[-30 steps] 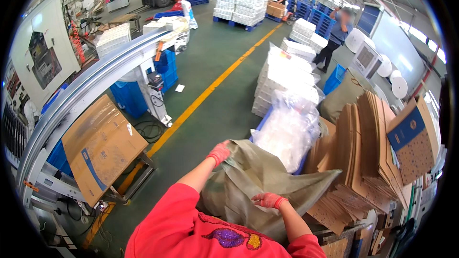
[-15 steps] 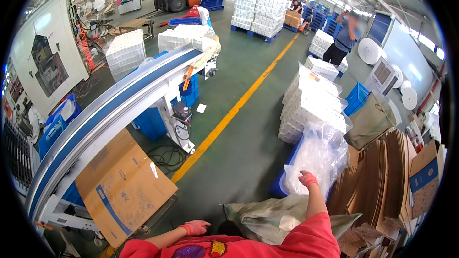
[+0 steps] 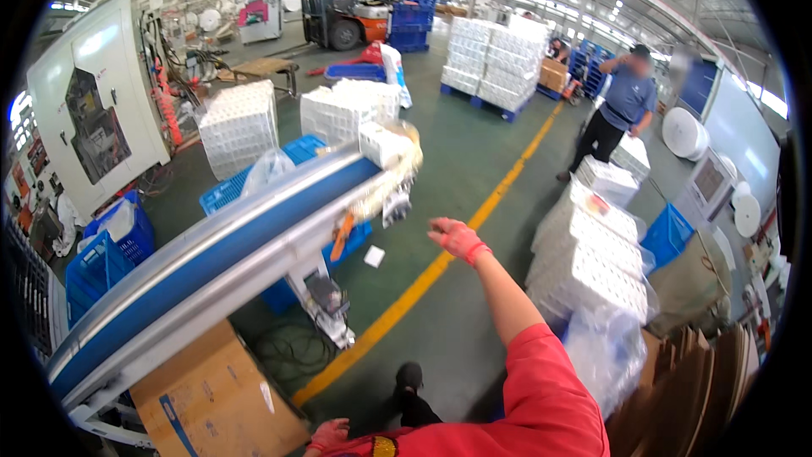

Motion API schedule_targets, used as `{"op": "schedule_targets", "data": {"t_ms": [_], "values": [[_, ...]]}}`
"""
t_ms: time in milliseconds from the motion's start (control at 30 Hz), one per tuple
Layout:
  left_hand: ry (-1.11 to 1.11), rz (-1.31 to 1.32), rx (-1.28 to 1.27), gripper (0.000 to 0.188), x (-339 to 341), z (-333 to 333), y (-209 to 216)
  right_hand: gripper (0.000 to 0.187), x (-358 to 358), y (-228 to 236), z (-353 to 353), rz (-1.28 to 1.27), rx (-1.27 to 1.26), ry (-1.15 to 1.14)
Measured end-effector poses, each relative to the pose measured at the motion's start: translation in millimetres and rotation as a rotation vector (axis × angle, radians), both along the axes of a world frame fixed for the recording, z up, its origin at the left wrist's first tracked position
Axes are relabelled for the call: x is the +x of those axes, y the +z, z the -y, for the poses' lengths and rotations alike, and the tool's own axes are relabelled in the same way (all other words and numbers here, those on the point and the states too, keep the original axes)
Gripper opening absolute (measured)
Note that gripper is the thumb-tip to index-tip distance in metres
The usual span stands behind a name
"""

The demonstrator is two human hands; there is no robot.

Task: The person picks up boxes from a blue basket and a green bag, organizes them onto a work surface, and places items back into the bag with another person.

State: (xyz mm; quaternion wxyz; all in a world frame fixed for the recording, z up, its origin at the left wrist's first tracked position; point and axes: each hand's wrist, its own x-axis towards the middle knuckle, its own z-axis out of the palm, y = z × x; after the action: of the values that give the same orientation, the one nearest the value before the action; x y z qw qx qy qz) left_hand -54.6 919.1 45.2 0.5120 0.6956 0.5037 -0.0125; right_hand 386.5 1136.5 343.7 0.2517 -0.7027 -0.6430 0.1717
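Observation:
My right hand (image 3: 459, 241), in a pinkish-red glove, reaches out over the green floor near the yellow line. Its fingers are apart and hold nothing. Closest to it is the end of a conveyor with a blue belt (image 3: 279, 205), where a white pack (image 3: 382, 145) sits. Low at the bottom edge, my left hand (image 3: 330, 434) wears a similar glove. Its fingers look loosely stretched, with nothing in them. Beside it lies a flat brown carton (image 3: 216, 398) under the conveyor.
White packs stand stacked (image 3: 588, 262) on the right, beside clear plastic bags (image 3: 602, 355) and cardboard sheets (image 3: 689, 385). A person in blue (image 3: 622, 106) stands farther back. Blue crates (image 3: 101, 267) sit left of the conveyor. A forklift (image 3: 359, 13) is parked at the back.
My right hand has left the clear plastic bags and swung forward and left toward the conveyor end. My left hand sits lower in view. The view has shifted, and one foot now shows.

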Motion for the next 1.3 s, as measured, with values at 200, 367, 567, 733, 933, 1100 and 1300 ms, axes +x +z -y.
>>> {"op": "schedule_targets", "data": {"t_ms": [200,367,567,733,933,1100,1300], "values": [[0.331,0.119,0.14,0.032,110,-89,121,0.066,-11,57,-185,0.243,0.175,-0.098],[0.356,0.169,0.219,0.034,137,-118,157,0.051,-26,50,-273,0.506,0.026,-0.219],[0.198,0.317,0.103,0.032,131,-170,171,0.04,-11,25,-267,0.108,0.134,-0.237],[0.069,0.668,0.065,0.04,179,-273,264,0.043,3,32,-142,-1.249,0.358,0.078],[-0.469,1.057,0.286,0.101,278,-309,339,0.061,-10,15,31,-1.209,0.397,-0.135],[-0.848,1.183,0.353,0.079,313,-243,330,0.071,-66,31,136,-0.692,0.535,-0.434],[-1.218,1.403,-0.182,0.07,326,-127,328,0.069,-144,43,251,-0.362,0.705,-0.937]]}}
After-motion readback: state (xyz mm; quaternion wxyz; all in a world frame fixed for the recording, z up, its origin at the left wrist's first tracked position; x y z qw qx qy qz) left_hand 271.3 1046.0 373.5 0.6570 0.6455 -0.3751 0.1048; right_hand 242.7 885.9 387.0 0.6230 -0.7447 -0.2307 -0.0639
